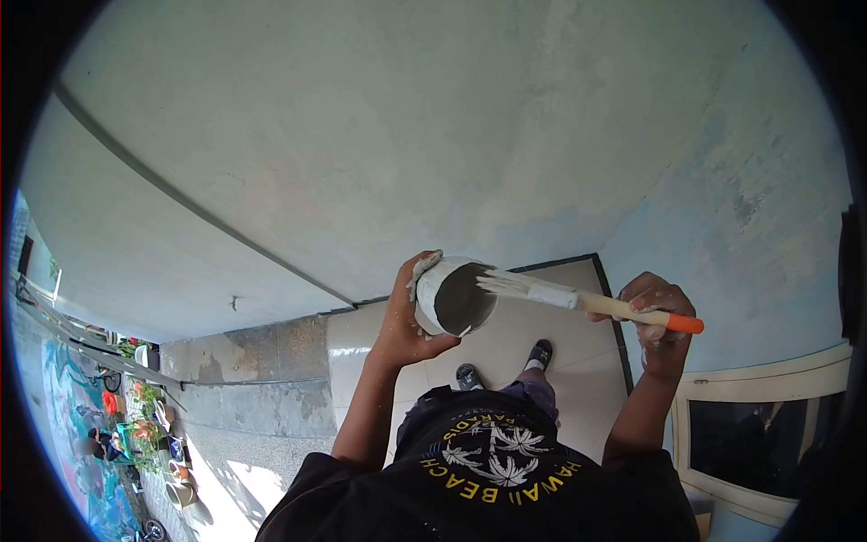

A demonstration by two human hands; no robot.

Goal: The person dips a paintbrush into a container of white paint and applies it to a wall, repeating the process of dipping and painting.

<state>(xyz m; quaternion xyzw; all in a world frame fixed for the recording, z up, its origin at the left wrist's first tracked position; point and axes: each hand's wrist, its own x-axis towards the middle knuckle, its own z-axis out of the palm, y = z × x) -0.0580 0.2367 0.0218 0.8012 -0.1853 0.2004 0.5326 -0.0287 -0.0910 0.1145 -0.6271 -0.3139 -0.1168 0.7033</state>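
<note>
My left hand is wrapped around the side of a white paint container, which is tilted so its dark, grey-looking inside shows. White paint smears cover the fingers of that hand. In my right hand is a paintbrush with a pale wooden handle and an orange end, gripped near that end. Its white-coated bristles point left and overlap the container's rim in this view. Specks of paint also dot the right hand.
A patchy, pale painted wall rises ahead, meeting a bluish wall at right. Below that stands a cream-framed window. Light tiles lie underfoot. Far left, outdoors, are potted plants, a seated person and a bicycle.
</note>
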